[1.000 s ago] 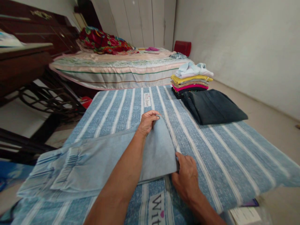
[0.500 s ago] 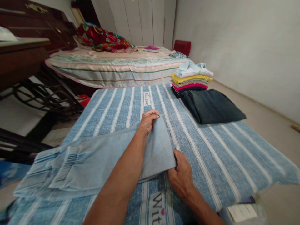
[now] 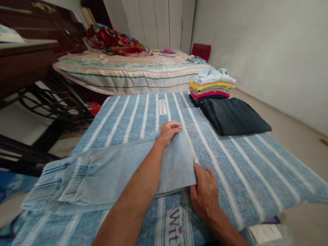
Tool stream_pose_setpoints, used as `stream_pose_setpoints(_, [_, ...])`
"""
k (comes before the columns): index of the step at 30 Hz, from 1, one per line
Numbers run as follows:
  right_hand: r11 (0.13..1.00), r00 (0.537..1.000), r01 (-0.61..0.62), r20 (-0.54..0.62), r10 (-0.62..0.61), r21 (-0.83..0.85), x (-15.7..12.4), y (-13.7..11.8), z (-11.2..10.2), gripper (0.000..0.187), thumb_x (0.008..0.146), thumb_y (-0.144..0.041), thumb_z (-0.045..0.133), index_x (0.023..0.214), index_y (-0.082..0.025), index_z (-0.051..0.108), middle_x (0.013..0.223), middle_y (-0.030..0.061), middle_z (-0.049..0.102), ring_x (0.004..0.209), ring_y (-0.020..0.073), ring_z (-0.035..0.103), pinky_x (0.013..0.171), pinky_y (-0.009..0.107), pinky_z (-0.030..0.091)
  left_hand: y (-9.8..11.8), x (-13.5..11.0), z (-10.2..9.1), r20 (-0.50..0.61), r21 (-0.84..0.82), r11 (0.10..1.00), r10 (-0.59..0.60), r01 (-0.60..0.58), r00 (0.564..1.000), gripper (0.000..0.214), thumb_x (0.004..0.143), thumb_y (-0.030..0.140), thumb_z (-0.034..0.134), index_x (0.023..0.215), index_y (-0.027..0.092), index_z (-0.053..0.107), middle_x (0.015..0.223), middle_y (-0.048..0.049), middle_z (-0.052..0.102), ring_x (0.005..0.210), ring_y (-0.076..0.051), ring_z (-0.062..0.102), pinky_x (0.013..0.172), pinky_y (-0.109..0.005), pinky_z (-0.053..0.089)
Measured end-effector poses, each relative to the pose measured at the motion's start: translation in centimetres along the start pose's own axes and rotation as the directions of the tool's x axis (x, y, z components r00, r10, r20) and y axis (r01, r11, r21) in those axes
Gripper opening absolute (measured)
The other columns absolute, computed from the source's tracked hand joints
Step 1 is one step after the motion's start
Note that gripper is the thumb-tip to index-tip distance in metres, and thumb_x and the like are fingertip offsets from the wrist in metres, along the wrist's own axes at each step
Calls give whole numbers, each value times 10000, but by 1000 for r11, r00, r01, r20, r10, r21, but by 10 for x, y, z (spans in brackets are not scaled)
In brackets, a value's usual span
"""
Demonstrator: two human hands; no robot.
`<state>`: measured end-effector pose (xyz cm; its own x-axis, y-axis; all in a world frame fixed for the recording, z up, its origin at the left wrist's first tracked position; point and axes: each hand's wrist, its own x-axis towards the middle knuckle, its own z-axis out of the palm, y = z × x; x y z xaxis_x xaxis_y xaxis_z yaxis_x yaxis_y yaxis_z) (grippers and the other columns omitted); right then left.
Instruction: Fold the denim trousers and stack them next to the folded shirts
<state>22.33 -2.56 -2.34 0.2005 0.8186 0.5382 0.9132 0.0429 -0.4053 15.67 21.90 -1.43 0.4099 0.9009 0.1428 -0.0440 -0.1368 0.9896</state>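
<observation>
A pale blue garment [image 3: 107, 177] lies stretched across a blue striped sheet [image 3: 230, 164], its pleated end at the left. My left hand [image 3: 167, 132] pinches the garment's far right corner, fingers closed on the cloth. My right hand [image 3: 205, 194] grips the near right corner, thumb on top and fingers partly spread on the sheet. The garment's right edge runs straight between both hands.
A folded dark garment [image 3: 235, 116] lies at the right of the sheet, with a stack of folded coloured clothes [image 3: 210, 85] behind it. A bed [image 3: 128, 71] with a red patterned heap stands beyond. Dark wooden furniture [image 3: 28, 61] is at the left. Papers [image 3: 265, 232] lie bottom right.
Both hands kept hold of the garment's right corners. The right hand shifted slightly along the near corner, and the view moved a little.
</observation>
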Motion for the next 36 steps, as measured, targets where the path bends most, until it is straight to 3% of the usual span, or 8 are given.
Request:
stream_pose_setpoints(7, [989,991,113,81,-106,-91,-9,8,-9,360,805,-64,397,1095,-170,583,767,40,549,844,216,512,958,519,331,-6,-4,10,151,367,916,110,-159,982,224,605,114,563,790,175,674,738,14,655,721,-138,594,743,-274,460])
stream_pose_setpoints(12, [990,990,100,112,-89,-99,-15,12,-10,352,779,-64,442,1057,-192,616,865,65,570,988,258,500,951,533,343,-8,-6,13,262,578,767,148,-278,954,248,652,104,556,855,197,665,908,-23,678,907,-192,591,938,-357,406])
stream_pose_setpoints(16, [985,986,118,136,-100,-127,-19,15,-15,408,737,-52,446,1080,-191,616,1040,109,587,1091,302,477,929,550,375,-5,-9,16,323,705,625,138,-336,936,269,709,110,528,943,178,642,1006,-58,661,981,-203,564,972,-364,384])
stream_pose_setpoints(20, [980,968,194,154,-199,48,-12,20,-25,398,761,-100,437,1127,-157,582,1237,135,532,1172,277,459,932,469,439,8,-13,17,348,801,489,88,-345,933,252,735,129,526,964,154,627,1030,-79,651,1001,-209,564,990,-371,376])
stream_pose_setpoints(23, [951,951,263,120,-284,165,8,21,-26,369,820,-148,424,1163,-144,560,1246,131,544,1181,245,475,972,441,430,22,-21,15,340,856,398,51,-331,939,227,774,190,521,968,132,622,1036,-112,643,1013,-238,562,983,-407,385])
stream_pose_setpoints(29, [919,890,386,226,-395,84,39,15,0,318,870,-153,390,1088,-136,622,1178,125,611,1161,247,510,1016,452,383,30,-56,8,412,872,297,-17,-389,911,276,871,226,424,1065,140,601,1263,-109,561,1220,-207,457,1034,-352,351])
stream_pose_setpoints(33, [905,866,423,312,-392,-39,22,22,23,435,876,-320,457,1214,-67,561,1321,191,503,1241,313,437,1006,477,383,15,-69,4,419,877,294,-79,-381,904,415,935,336,315,1298,182,443,1475,-73,343,1368,-211,263,1097,-442,245])
stream_pose_setpoints(36, [898,861,433,334,-384,-83,7,29,32,517,897,-399,422,1292,-74,499,1398,183,421,1305,313,356,1018,487,358,7,-70,2,420,877,310,-126,-366,899,513,946,439,236,1397,206,301,1523,-68,234,1400,-213,172,1110,-511,163])
